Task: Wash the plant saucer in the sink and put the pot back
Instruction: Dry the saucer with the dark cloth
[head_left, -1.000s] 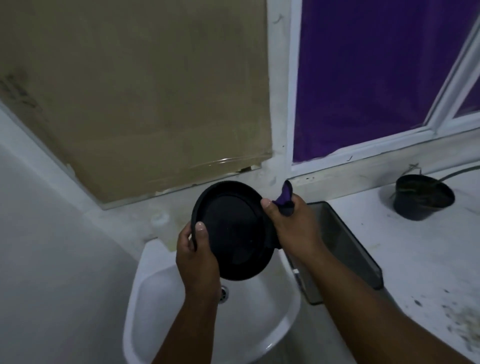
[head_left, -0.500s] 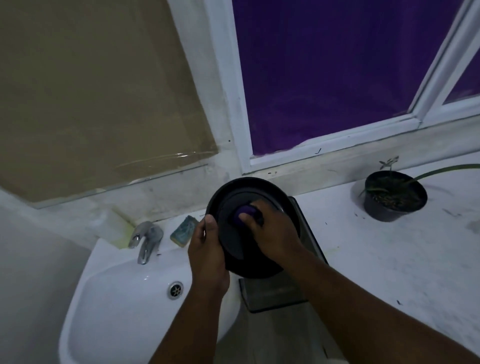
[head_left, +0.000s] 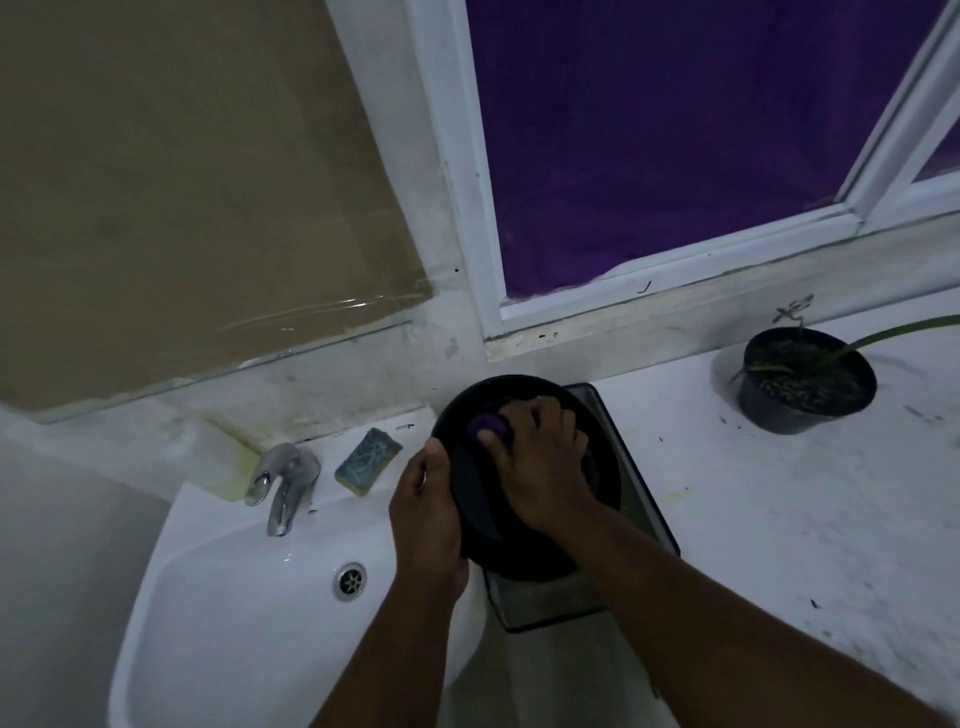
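A white sink (head_left: 223, 597) lies to the left of both hands, its drain (head_left: 349, 580) in the basin. On the rim behind stand a chrome tap (head_left: 283, 480) and, nearer the hands, a blue-green sponge (head_left: 368, 460).

The left hand (head_left: 427, 512) comes up from below, forearm rising from the bottom edge. Its grip is closed round the left rim of the black plant saucer (head_left: 524, 483), thumb on the near face and fingers hidden behind.

The saucer is round, with no long axis. It is held off the surfaces, tilted so its hollow face points toward the camera, above the sink's right edge and a dark rectangular tray (head_left: 613, 571) just behind and below it.

The right hand (head_left: 545, 467) reaches in from the lower right, palm down on the saucer's face. Its fingers curl round a purple scrubber (head_left: 488, 425) and press it to the saucer's upper part.

Well to the right of this hand, a black pot (head_left: 805, 382) holding a plant stands upright on the white table (head_left: 779, 519), below the window sill.
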